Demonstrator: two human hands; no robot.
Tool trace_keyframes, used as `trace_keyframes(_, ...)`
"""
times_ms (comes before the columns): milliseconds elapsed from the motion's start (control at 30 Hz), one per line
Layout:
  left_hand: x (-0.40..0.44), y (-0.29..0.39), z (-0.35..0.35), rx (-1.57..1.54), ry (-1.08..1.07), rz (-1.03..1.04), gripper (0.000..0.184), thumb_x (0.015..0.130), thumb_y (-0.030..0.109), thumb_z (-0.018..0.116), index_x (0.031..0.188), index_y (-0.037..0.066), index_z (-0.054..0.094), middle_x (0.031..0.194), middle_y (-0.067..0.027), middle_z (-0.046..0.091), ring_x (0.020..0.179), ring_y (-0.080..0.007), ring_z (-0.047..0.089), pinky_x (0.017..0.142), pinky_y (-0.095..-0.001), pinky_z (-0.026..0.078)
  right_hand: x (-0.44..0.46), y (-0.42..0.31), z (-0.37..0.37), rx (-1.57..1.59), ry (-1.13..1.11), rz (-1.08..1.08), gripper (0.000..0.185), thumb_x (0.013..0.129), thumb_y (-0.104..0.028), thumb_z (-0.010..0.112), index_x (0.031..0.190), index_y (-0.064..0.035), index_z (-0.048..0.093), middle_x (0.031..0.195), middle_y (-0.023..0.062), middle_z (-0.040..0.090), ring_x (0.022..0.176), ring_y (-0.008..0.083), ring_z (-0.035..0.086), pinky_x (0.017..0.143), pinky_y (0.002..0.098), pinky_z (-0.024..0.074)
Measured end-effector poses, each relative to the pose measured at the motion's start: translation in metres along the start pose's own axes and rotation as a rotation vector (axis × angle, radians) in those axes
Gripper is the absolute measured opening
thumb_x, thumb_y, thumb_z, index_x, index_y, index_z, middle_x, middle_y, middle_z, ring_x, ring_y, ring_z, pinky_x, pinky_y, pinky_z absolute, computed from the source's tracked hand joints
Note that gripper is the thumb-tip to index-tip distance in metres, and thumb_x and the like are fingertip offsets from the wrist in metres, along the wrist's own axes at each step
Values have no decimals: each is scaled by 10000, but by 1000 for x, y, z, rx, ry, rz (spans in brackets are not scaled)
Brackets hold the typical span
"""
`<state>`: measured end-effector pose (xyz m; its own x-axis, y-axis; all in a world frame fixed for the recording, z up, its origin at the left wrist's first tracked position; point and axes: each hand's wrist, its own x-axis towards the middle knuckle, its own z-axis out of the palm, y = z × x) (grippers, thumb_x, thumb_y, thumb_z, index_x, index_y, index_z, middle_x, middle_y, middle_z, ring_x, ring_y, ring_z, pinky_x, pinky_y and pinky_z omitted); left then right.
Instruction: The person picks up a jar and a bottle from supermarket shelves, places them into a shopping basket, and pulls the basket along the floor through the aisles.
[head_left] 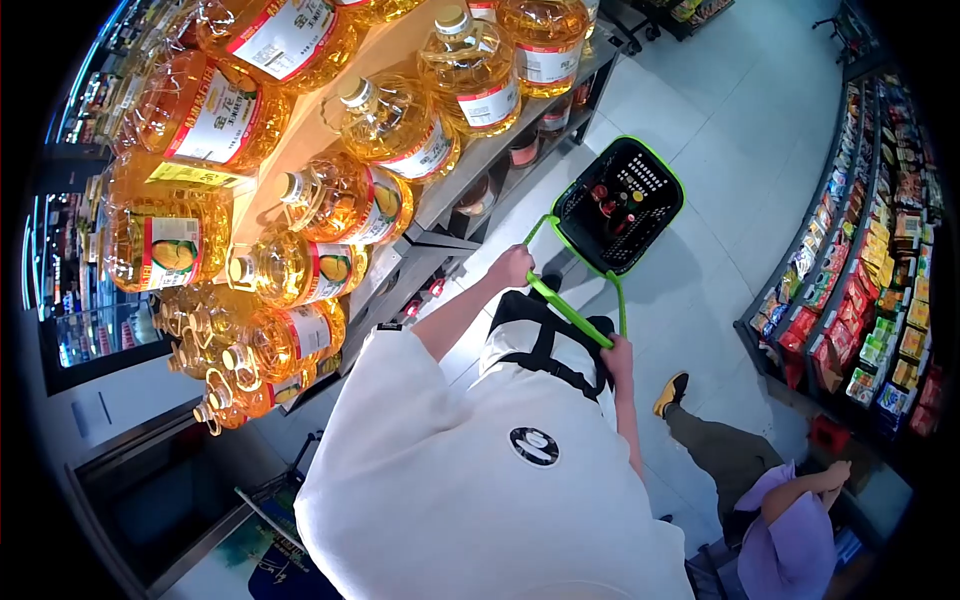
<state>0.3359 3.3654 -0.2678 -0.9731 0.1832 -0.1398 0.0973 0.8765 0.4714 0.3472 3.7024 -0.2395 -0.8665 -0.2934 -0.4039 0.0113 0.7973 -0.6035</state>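
A black shopping basket (575, 212) with a bright green rim is in front of my legs, its long green handle (570, 312) reaching back toward me. My left hand (512, 266) is closed around the handle's left corner. At the other end of the grip bar, my right hand (618, 358) is wrapped round it. Several small items with red parts (612, 205) lie on the basket's slotted bottom; their kind is too small to make out. I cannot tell whether the basket rests on the floor or hangs just above it.
Large bottles of golden cooking oil (385, 125) crowd a shelf (450, 190) on my left. Racks of colourful packets (850, 300) line the right side. A person in a lilac top (790, 540) is at the lower right, one foot (671, 393) stretched toward me. Pale tiles (740, 140) cover the floor.
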Motion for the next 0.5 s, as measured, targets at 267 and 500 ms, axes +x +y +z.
trace_keyframes(267, 35, 15, 5, -13, -2, -88, 165, 641, 211, 633, 617, 47, 637, 625, -151, 567, 762, -305, 553, 765, -371, 437, 35, 12, -41, -62, -72, -15, 168, 636, -101, 518, 776, -34, 583, 738, 211, 576, 745, 383, 560, 663, 450, 451)
trace_keyframes(500, 64, 57, 15, -33, 9, -177, 132, 586, 197, 592, 635, 89, 651, 672, -106, 595, 819, -278, 542, 806, -366, 402, 75, 52, -98, -134, -148, -177, 123, 629, -79, 520, 731, -31, 570, 719, 207, 568, 731, 388, 552, 643, 447, 448)
